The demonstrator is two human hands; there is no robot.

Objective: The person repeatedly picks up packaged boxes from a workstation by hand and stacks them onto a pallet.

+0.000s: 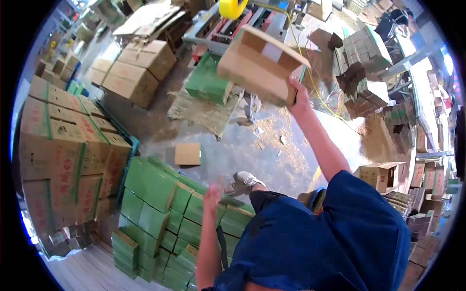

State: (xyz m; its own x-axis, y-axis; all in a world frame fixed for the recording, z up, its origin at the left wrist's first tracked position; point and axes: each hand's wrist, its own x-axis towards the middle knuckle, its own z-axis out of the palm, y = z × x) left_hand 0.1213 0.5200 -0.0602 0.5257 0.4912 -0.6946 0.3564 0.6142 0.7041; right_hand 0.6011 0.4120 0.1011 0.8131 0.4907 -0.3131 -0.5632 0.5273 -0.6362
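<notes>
My right hand (300, 96), at the end of an outstretched arm, grips the near right corner of an open cardboard box (257, 68). The box is tilted, its brown inside showing, with a pale patch on one inner wall. Just left of it and partly behind it, a green box (208, 80) sits by the machine. My left hand (212, 195) hangs over a stack of green boxes (187, 208); its fingers are smeared by motion, and I see nothing held in it. A small brown box (188, 154) lies on the floor ahead of this hand.
Strapped cartons (68, 155) are piled high at the left, with more cartons (131, 72) behind them. A machine (233, 29) stands at the top, under a yellow hanging piece (233, 7). Scraps (279, 140) litter the floor. An open carton (379, 175) is at the right.
</notes>
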